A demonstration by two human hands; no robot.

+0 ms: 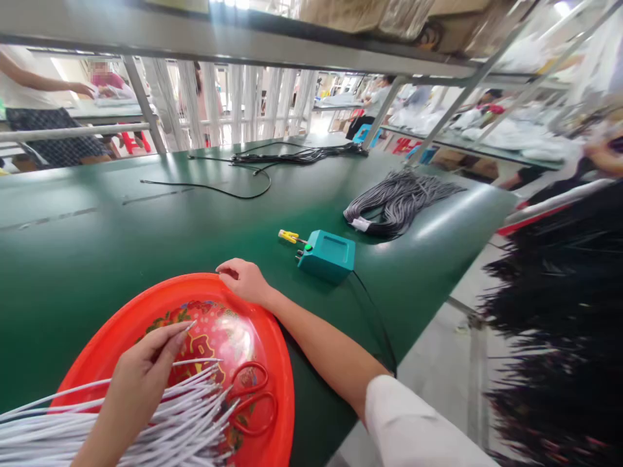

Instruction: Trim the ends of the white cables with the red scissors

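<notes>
My left hand is closed in a pinch above a red basin, with a small pale tip of a white cable showing at the fingertips. Below that hand, a bundle of white cables with thin ends lies across the basin. Red-handled scissors rest beside those cable ends, their blades hidden. At the basin's far rim is my right hand, fingers curled together; whatever they hold is too small to make out. Beyond it stands a teal box-shaped device with a yellow clip at its front.
A bundle of grey cables and several black cables lie farther back on the green table. A power cord runs from the device to the table edge. Dark strands hang at right. A metal shelf crosses overhead; people work beyond.
</notes>
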